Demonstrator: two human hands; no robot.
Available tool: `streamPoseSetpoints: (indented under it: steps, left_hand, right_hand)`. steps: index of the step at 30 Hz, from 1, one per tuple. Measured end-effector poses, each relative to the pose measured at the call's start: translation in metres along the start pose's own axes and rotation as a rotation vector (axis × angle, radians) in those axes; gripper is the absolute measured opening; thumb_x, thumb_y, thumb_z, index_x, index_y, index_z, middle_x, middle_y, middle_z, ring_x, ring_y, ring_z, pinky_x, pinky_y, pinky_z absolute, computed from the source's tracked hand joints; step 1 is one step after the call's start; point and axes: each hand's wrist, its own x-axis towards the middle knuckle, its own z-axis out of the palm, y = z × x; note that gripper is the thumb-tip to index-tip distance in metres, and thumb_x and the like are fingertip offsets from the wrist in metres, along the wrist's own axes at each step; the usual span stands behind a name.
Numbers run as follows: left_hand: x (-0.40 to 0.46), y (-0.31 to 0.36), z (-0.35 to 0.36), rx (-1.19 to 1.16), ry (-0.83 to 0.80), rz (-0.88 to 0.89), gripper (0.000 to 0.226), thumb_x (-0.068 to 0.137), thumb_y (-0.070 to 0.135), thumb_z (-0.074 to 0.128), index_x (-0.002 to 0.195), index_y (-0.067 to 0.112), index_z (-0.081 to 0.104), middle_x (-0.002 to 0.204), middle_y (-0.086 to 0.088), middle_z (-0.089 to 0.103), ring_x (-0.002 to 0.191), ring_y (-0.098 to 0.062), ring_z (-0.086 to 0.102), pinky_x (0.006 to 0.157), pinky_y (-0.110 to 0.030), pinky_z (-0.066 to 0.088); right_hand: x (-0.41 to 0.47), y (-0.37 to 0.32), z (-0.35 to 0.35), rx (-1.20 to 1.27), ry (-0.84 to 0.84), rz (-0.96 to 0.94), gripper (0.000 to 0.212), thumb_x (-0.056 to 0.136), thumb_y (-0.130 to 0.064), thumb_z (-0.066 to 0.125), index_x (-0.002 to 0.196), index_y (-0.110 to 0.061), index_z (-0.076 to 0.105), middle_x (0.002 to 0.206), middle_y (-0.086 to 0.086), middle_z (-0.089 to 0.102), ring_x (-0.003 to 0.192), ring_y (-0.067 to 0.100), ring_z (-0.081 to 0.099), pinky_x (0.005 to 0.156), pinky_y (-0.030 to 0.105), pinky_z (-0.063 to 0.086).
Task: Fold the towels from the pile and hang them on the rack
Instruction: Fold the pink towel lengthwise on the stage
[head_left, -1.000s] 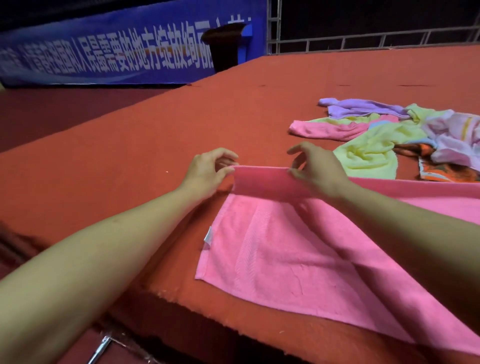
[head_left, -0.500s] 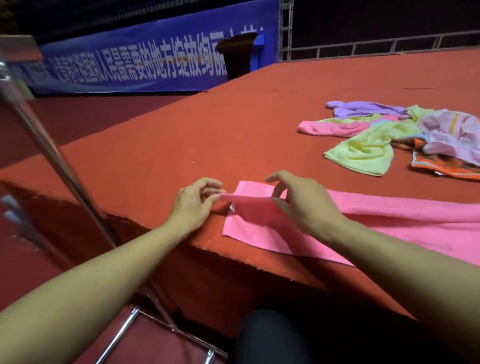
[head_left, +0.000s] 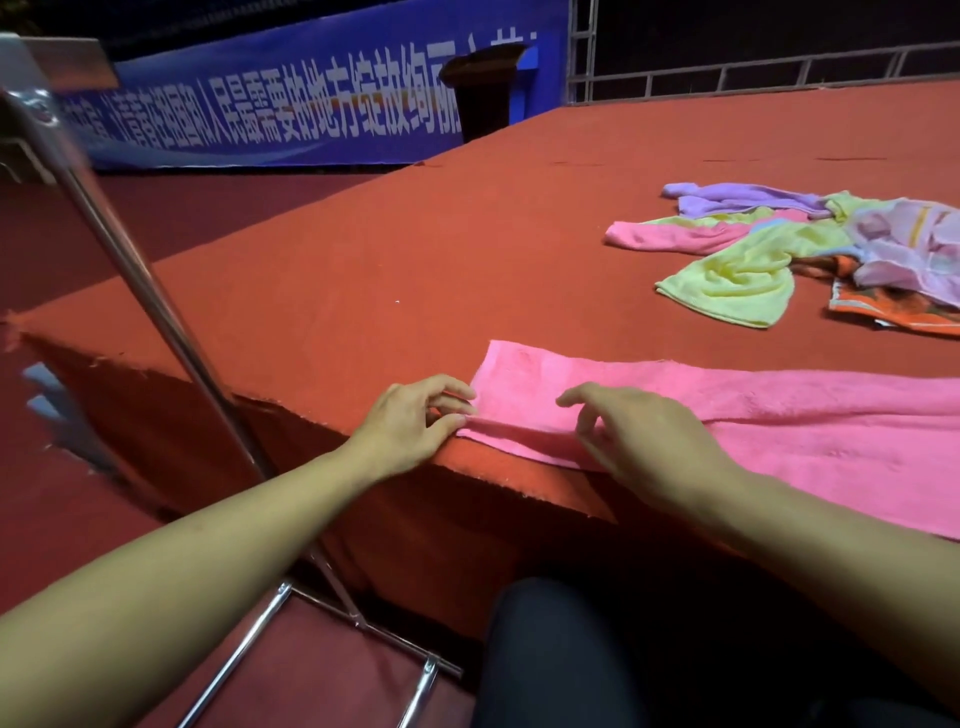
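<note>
So the pink towel (head_left: 727, 415) is folded into a long strip and lies flat on the red table (head_left: 415, 249), running from the middle of the frame out to the right edge, right along the table's near edge. The left hand (head_left: 410, 426) sits at the towel's left end, lower middle of the frame, and its fingers (head_left: 457, 395) are curled in, pinching the towel's near-left corner between thumb and fingertips. The right hand (head_left: 644, 441) is just to the right of it, resting on top of the strip with fingers (head_left: 576, 397) loosely bent and spread a bit; the index sticks out toward the left. Can't honestly tell if the thumb has cloth under it, looks more like pressing than grabbing.

The pile of towels (head_left: 810, 249) (purple, pink, yellow-green, an orange one) is well apart in the upper right. A chrome rack (head_left: 156, 291) leans through the left side of the frame, beside the table.
</note>
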Motion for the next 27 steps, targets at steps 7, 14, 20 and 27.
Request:
streamPoseSetpoints:
  steps: [7, 14, 20, 27]
  left_hand:
    - [-0.007, -0.006, -0.002, 0.048, -0.076, 0.028, 0.024, 0.083, 0.021, 0.078, 0.103, 0.028, 0.066, 0.094, 0.019, 0.073, 0.095, 0.01, 0.065, 0.082, -0.009, 0.046]
    - [-0.001, -0.012, 0.002, 0.208, -0.056, 0.147, 0.025, 0.086, 0.027, 0.075, 0.108, 0.027, 0.064, 0.094, 0.015, 0.073, 0.091, 0.0, 0.068, 0.08, -0.022, 0.052]
    - [0.003, -0.013, -0.018, 0.361, 0.114, 0.274, 0.022, 0.09, 0.044, 0.054, 0.109, 0.035, 0.06, 0.087, 0.008, 0.067, 0.078, -0.014, 0.059, 0.074, -0.03, 0.049]
    - [-0.008, -0.017, -0.025, 0.457, -0.062, 0.269, 0.024, 0.085, 0.036, 0.07, 0.106, 0.034, 0.06, 0.081, 0.018, 0.07, 0.076, -0.008, 0.055, 0.072, -0.03, 0.052]
  right_hand:
    - [-0.01, 0.0, 0.015, 0.021, -0.056, -0.009, 0.037, 0.093, -0.031, 0.056, 0.129, -0.037, 0.049, 0.101, -0.02, 0.065, 0.097, 0.012, 0.057, 0.079, 0.034, 0.049]
    - [-0.009, 0.007, 0.016, 0.039, -0.11, -0.019, 0.038, 0.094, -0.035, 0.054, 0.132, -0.034, 0.046, 0.109, -0.011, 0.066, 0.104, 0.018, 0.056, 0.085, 0.038, 0.049]
    - [0.005, -0.005, 0.012, 0.046, -0.003, -0.059, 0.036, 0.094, -0.023, 0.054, 0.129, -0.03, 0.052, 0.098, -0.011, 0.069, 0.088, 0.019, 0.063, 0.078, 0.036, 0.05]
    - [0.002, -0.013, 0.028, 0.026, -0.096, -0.035, 0.031, 0.101, -0.033, 0.045, 0.131, -0.029, 0.049, 0.12, -0.003, 0.067, 0.109, 0.025, 0.06, 0.083, 0.034, 0.046]
